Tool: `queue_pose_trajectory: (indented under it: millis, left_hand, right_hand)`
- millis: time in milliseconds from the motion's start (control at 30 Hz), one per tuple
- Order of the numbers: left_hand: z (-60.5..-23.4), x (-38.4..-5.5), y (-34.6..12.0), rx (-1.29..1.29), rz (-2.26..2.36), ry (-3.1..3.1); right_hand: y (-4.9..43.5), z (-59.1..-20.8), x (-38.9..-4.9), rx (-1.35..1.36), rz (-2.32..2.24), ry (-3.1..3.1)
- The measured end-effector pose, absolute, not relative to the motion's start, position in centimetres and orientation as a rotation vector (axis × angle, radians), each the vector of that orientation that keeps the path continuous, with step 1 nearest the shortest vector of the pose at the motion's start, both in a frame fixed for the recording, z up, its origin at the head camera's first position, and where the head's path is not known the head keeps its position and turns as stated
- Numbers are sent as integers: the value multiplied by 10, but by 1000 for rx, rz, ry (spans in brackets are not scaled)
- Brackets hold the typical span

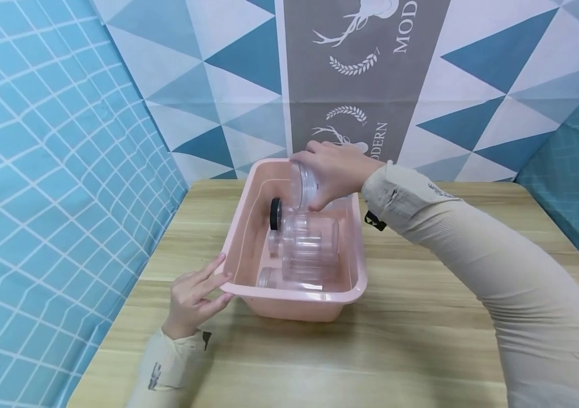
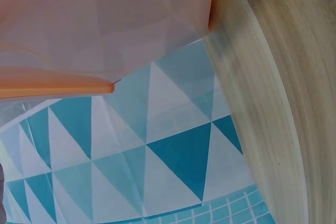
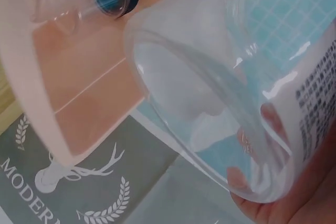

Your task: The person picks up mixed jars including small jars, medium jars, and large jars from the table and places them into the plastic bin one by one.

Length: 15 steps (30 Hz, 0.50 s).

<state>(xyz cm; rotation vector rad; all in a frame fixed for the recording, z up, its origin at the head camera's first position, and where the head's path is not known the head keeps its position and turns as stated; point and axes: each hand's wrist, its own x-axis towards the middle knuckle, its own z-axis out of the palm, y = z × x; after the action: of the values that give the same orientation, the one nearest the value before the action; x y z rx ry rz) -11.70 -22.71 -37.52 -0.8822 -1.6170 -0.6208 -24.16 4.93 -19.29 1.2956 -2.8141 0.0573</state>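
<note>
My right hand grips a clear plastic jar over the far part of a pink basin. In the right wrist view the jar is tilted, looks see-through, and bears a label of dark print; fingertips curl round its side. Several clear jars lie on their sides in the basin. A black lid shows at the end of one of them, near the left wall. My left hand touches the basin's near left corner, its fingers spread and fairly straight.
The basin stands on a wood-grain table. Behind it rises a patterned backdrop of triangles and a grey deer-print band. A blue grid-patterned cloth borders the table's left side. A small black tab hangs by the right cuff.
</note>
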Motion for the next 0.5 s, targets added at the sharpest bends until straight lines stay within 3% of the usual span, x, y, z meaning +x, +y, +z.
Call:
queue_pose_trajectory:
  millis: [233, 500]
  left_hand:
    - [-380, -116, -229, -900, -654, -1644]
    - [-377, -116, -232, -903, -629, -1670]
  right_hand:
    - [41, -198, -247, 1222, 2, -2853]
    - [62, -194, -253, 1038, 151, -2886]
